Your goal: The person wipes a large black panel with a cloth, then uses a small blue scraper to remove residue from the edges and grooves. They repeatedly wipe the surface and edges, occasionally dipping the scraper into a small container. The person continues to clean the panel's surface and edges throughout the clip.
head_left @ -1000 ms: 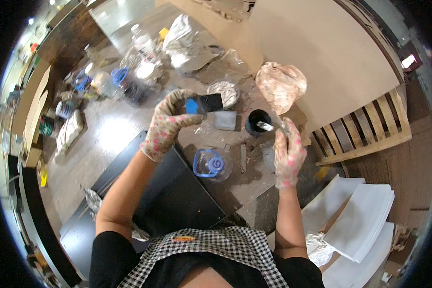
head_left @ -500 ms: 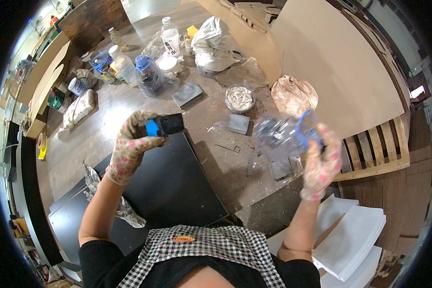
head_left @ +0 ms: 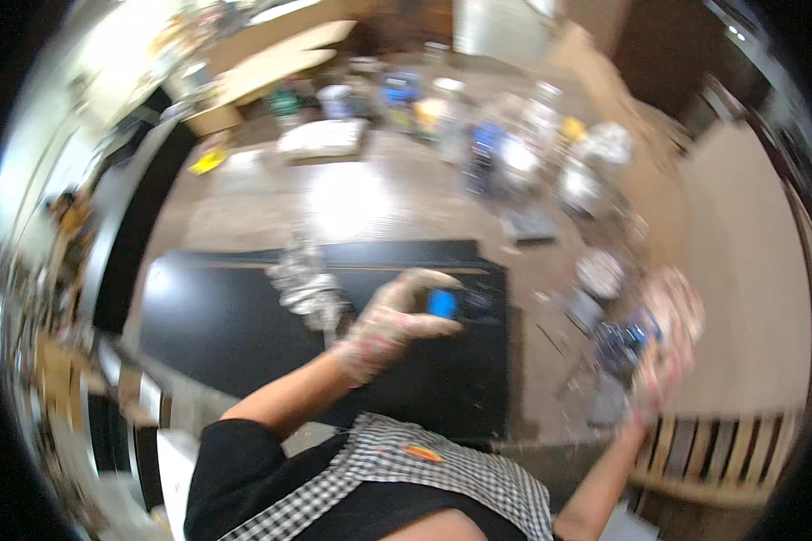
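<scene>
My left hand [head_left: 392, 325], in a spotted work glove, pinches a small block with a blue part [head_left: 442, 304]. Its black end is hard to tell from the black panel [head_left: 235, 316] below. Over at the right, my gloved right hand [head_left: 660, 361] grips a clear plastic bottle with a blue handle [head_left: 615, 347], blurred by motion. The bottle hovers over or rests at the table's right side; I cannot tell which. Near it are a grey block [head_left: 585, 312] and a small bowl of whitish material [head_left: 600, 273]. Crumpled grey wrapping [head_left: 307, 287] lies on the panel, left of my left hand.
Several bottles and tubs, among them a blue-topped jug [head_left: 483, 158], crowd the back of the table. Another grey block [head_left: 528, 224] lies before them. A white packet [head_left: 323, 140] sits back left. Large tan boards [head_left: 740, 270] and a slatted wooden frame [head_left: 713, 451] border the right.
The view has swung left, so the table's things appear farther right. My left hand with the block is now above the black panel; my right hand still holds the bottle.
</scene>
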Motion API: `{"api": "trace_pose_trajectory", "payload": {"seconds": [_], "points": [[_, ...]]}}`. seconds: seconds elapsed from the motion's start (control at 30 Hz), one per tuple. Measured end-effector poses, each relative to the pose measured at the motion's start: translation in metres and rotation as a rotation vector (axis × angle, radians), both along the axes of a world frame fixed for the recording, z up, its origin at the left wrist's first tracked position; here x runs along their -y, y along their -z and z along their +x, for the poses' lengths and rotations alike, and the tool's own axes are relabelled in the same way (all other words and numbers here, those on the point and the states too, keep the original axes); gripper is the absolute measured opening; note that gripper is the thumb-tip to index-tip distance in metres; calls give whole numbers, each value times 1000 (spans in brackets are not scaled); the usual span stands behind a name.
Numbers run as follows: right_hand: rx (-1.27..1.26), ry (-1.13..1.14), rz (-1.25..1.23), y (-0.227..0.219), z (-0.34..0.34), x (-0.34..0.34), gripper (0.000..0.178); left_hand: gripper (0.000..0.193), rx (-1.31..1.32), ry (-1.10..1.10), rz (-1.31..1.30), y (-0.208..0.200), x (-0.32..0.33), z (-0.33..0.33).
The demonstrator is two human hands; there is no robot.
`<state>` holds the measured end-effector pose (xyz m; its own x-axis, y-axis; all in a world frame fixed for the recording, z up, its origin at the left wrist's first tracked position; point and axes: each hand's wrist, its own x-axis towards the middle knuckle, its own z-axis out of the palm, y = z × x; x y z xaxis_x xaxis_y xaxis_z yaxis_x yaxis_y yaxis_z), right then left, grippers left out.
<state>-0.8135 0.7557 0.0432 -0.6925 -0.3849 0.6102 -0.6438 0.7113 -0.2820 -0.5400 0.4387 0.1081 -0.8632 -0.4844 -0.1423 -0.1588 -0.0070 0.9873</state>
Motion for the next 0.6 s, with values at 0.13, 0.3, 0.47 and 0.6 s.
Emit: {"api": "trace_pose_trajectory", "payload": {"seconds": [0.13,0.3,0.47,0.6], "points": [[363,-542,-402,5,66,58,48,56,-149,-40,247,11,-33,-6],[985,-793,-713,57,135,111,57,57,-355,24,493,29,-60,-14],[1543,-802,-1050,103,133,131,39,58,-469,-73,468,34,-58,9],[1559,-936,-933,75,167,162,36,56,-456,-182,426,25,-51,38]]}}
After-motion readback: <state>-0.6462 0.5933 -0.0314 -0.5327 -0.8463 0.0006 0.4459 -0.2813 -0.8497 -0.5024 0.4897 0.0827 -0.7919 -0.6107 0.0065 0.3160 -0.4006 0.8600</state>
